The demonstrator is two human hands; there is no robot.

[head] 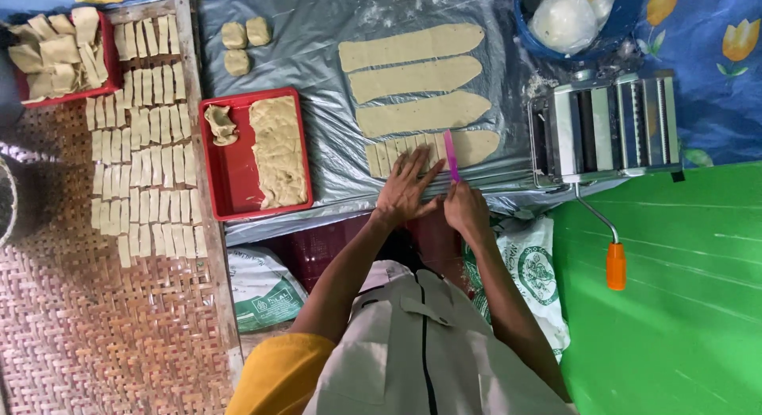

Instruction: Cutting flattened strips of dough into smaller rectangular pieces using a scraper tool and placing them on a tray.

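Observation:
My left hand (pixel 406 189) lies flat, fingers spread, on the cut end of the nearest dough strip (pixel 476 147). My right hand (pixel 467 210) grips a pink cutter (pixel 451 155), whose blade stands across that strip just right of the cut pieces (pixel 393 155). Three more long flat dough strips (pixel 413 78) lie beyond it on the grey plastic sheet (pixel 317 50).
A red tray (pixel 230 177) holds a dough slab and a scrap. A wooden board (pixel 147 137) carries rows of several cut pieces; another red tray (pixel 59 50) is piled with pieces. Three dough lumps (pixel 240 44), a hand-crank pasta roller (pixel 607 129), and a blue bowl (pixel 567 22) are nearby.

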